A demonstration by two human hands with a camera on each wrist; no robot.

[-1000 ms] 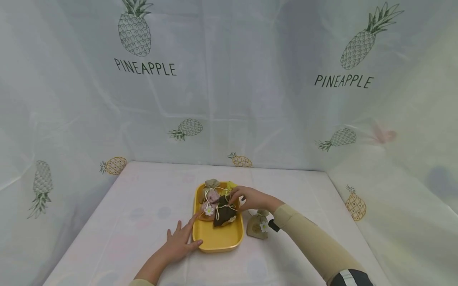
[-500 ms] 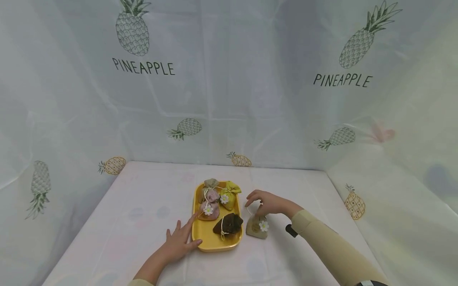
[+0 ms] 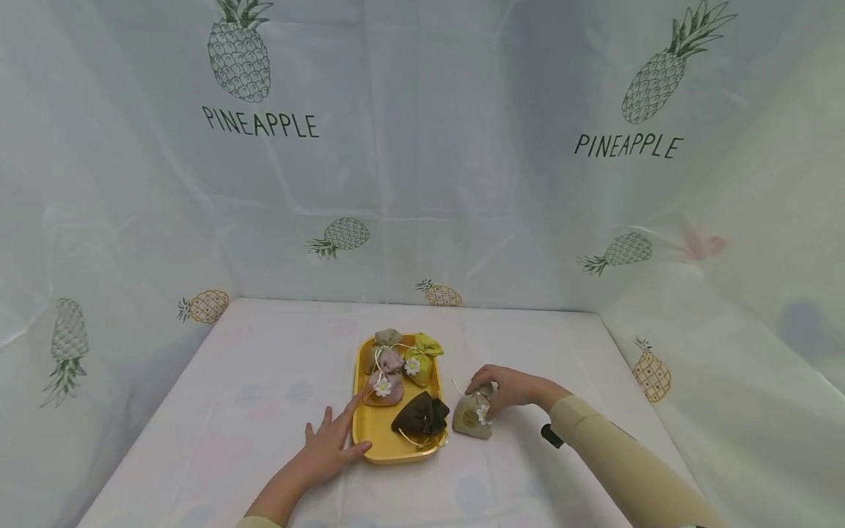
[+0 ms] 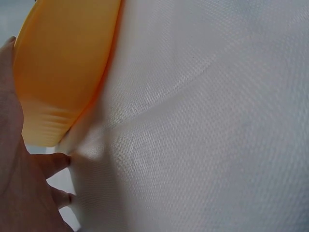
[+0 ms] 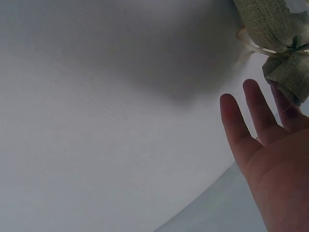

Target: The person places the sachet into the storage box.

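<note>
A yellow tray [image 3: 375, 434] holds several small drawstring pouches. My left hand [image 3: 325, 446], fingers spread, touches the tray's left side; the left wrist view shows the tray wall [image 4: 67, 63] beside that hand. Right of the tray is a grey-green drawstring pouch [image 3: 467, 418] with a white flower. My right hand [image 3: 511, 389] pinches its gathered neck from above. In the right wrist view the pouch [image 5: 265, 24] is at the upper right, the other fingers extended; the thumb is out of sight. A dark brown pouch [image 3: 413, 414] lies on its side against the tray's right rim.
At the tray's back are a pink pouch [image 3: 385, 390], a yellow-green pouch [image 3: 419, 363] and a beige pouch [image 3: 388, 337], their cords close together. A white cloth covers the table [image 3: 290, 345]. Behind hangs a pineapple-print curtain [image 3: 422, 183].
My right hand has let go of the dark brown pouch, which tipped over toward the tray's right rim. It then moved right to the grey-green pouch and took its neck. My left hand stayed put.
</note>
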